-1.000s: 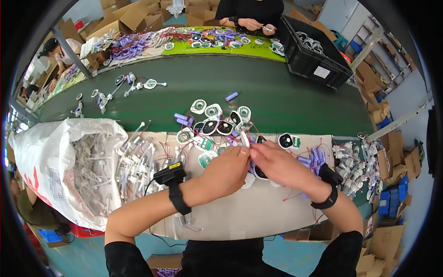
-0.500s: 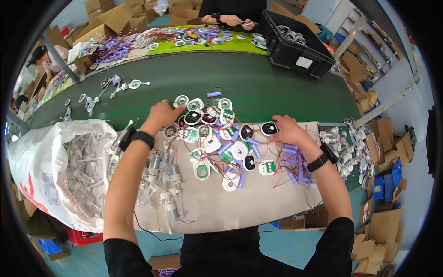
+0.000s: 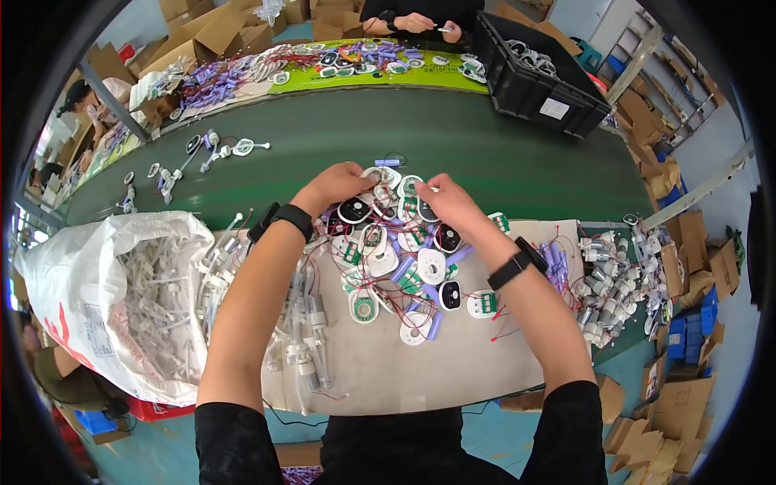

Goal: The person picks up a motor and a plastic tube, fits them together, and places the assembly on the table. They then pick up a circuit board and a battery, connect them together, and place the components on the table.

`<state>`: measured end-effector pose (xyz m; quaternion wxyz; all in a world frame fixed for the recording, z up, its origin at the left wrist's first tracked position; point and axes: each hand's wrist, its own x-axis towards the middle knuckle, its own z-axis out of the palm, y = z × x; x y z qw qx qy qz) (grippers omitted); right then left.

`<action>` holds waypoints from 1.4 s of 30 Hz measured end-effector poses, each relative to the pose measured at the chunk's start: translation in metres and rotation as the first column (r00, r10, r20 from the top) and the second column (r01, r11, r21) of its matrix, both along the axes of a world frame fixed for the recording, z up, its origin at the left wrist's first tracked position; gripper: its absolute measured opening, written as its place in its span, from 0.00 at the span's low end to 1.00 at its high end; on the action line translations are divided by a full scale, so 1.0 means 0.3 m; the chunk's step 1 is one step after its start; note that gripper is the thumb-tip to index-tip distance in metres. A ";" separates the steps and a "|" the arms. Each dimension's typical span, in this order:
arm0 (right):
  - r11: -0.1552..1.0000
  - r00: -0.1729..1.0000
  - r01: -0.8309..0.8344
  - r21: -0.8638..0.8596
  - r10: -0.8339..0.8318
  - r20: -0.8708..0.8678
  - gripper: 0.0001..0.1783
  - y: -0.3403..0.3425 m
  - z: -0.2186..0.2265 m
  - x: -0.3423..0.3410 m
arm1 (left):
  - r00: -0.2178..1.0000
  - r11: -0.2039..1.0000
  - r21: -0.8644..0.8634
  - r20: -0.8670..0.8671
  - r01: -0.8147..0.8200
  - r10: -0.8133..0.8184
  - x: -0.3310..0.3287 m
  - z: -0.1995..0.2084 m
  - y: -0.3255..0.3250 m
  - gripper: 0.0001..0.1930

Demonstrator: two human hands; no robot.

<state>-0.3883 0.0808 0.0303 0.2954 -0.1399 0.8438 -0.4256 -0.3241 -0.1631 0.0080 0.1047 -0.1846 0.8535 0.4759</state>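
Note:
A loose heap of white plastic housings (image 3: 432, 265), some with green circuit boards (image 3: 364, 307) and some with black faces (image 3: 449, 296), lies in front of me with purple cylindrical cells (image 3: 402, 267) and thin red wires. At the far edge of the heap, my left hand (image 3: 341, 183) has its thumb and fingers closed on a round white housing (image 3: 383, 175). Just right of it, my right hand (image 3: 446, 200) pinches at the rim of a white housing with a green board (image 3: 410, 187). A black-faced housing (image 3: 427, 212) sits under those fingers, partly hidden.
A white woven sack (image 3: 73, 299) of clear plastic parts stands left, beside motor-like cylinders with tubes (image 3: 307, 347). More such parts (image 3: 610, 283) pile up right. Beyond the cardboard sheet (image 3: 469, 364) runs a green belt (image 3: 323, 129); a black crate (image 3: 541, 101) and a co-worker's hands (image 3: 428, 24) are across it.
Both hands have come together at the heap's far edge: the left moved right, the right moved left. The black-faced housing formerly at my right fingertips is gone from that spot.

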 end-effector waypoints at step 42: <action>0.995 0.847 0.005 0.101 0.049 -0.529 0.32 0.273 -0.033 0.130 | 0.773 0.841 -0.531 -0.576 -0.106 -0.266 0.486 0.117 0.245 0.18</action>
